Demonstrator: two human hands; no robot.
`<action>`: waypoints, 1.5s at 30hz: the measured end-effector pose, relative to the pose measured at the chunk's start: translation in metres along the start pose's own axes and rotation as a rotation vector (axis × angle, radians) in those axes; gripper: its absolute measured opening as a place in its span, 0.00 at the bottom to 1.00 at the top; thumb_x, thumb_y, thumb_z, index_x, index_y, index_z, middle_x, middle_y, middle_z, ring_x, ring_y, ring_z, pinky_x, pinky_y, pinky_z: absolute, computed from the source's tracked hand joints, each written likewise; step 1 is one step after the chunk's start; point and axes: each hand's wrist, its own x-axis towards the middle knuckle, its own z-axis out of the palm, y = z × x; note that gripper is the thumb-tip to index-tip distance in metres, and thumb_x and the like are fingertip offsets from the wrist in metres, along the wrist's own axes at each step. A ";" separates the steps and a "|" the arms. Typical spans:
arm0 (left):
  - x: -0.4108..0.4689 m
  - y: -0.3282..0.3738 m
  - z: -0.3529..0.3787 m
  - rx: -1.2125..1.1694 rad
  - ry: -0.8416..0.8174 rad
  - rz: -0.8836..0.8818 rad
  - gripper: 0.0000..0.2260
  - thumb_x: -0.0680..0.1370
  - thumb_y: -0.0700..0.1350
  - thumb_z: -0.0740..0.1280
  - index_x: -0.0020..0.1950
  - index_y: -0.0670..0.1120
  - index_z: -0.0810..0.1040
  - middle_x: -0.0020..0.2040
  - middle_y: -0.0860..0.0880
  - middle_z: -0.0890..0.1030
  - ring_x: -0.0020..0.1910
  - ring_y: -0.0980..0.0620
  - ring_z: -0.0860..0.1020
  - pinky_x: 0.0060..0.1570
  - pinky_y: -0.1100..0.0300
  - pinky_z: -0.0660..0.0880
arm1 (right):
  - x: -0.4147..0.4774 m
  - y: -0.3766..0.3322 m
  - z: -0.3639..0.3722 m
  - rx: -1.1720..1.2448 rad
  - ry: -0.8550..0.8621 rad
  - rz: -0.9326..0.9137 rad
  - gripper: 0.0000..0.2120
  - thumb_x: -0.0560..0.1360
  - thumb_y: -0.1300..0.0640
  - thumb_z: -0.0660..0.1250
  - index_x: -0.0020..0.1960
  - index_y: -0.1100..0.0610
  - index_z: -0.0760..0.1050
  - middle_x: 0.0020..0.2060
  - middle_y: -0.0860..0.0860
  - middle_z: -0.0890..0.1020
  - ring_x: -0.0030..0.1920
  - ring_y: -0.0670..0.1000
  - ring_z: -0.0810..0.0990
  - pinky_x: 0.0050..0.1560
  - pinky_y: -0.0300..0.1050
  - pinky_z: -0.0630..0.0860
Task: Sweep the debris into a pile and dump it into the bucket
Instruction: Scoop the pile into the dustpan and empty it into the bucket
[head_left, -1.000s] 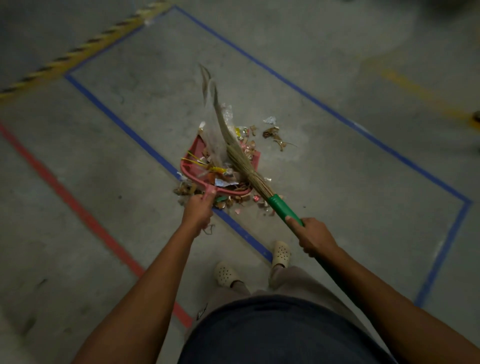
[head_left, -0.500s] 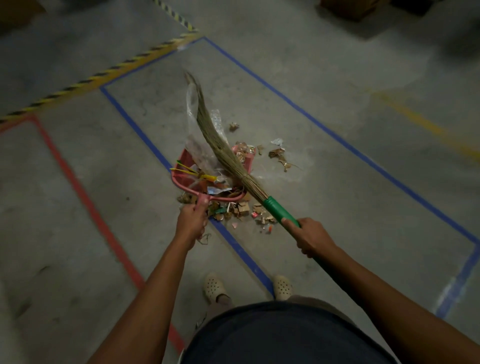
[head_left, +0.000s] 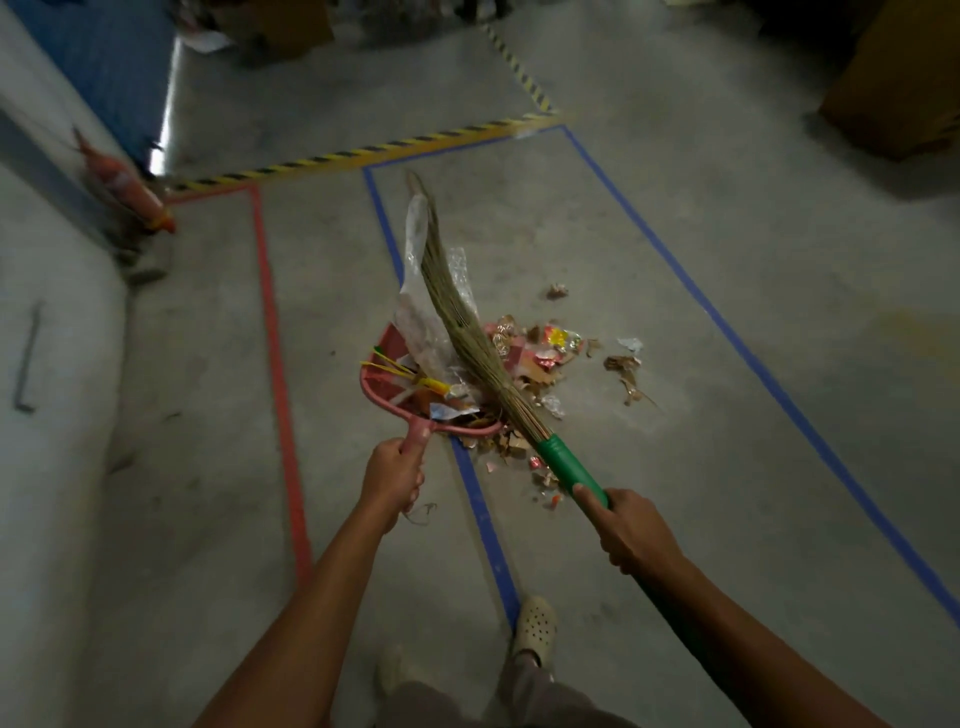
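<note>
The long broom (head_left: 470, 343), gripped by the right hand (head_left: 631, 530) on its stiff green handle, lays springy bristles across the red dustpan (head_left: 387, 345), whose short handle the left hand (head_left: 392, 478) clasps. The debris (head_left: 540, 358) lies partly in the pan and partly on the floor just right of it. Made up of light, crinkly film and paper scraps, it will likely spill unless pinned and carried level.

Broom bristles (head_left: 462, 322) and a crumpled plastic sheet (head_left: 415, 312) hide much of the red dustpan (head_left: 375, 387). The green handle (head_left: 566, 467) is lost from sight beyond the right hand (head_left: 631, 530). A red object (head_left: 124, 187) by the wall is too blurred to identify, and the frame's upper right edge cuts off a cardboard box (head_left: 893, 78).
</note>
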 end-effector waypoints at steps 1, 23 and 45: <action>-0.008 -0.005 -0.006 -0.013 0.023 -0.001 0.27 0.77 0.67 0.62 0.37 0.44 0.71 0.27 0.45 0.70 0.20 0.52 0.65 0.22 0.63 0.61 | -0.004 -0.002 0.002 -0.013 -0.005 -0.015 0.25 0.80 0.35 0.57 0.51 0.56 0.77 0.33 0.53 0.81 0.26 0.48 0.77 0.28 0.42 0.78; -0.292 -0.229 -0.285 -0.244 0.533 -0.130 0.28 0.75 0.71 0.61 0.33 0.47 0.67 0.25 0.48 0.70 0.20 0.51 0.65 0.22 0.62 0.62 | -0.218 -0.108 0.236 -0.362 -0.320 -0.419 0.24 0.80 0.36 0.57 0.47 0.55 0.76 0.36 0.55 0.81 0.28 0.49 0.79 0.30 0.42 0.80; -0.469 -0.463 -0.387 -0.757 1.119 -0.526 0.27 0.79 0.57 0.64 0.31 0.37 0.73 0.25 0.37 0.67 0.21 0.53 0.65 0.23 0.62 0.62 | -0.311 -0.239 0.517 -1.028 -0.774 -0.929 0.26 0.80 0.35 0.56 0.40 0.55 0.75 0.33 0.54 0.81 0.32 0.52 0.81 0.38 0.51 0.82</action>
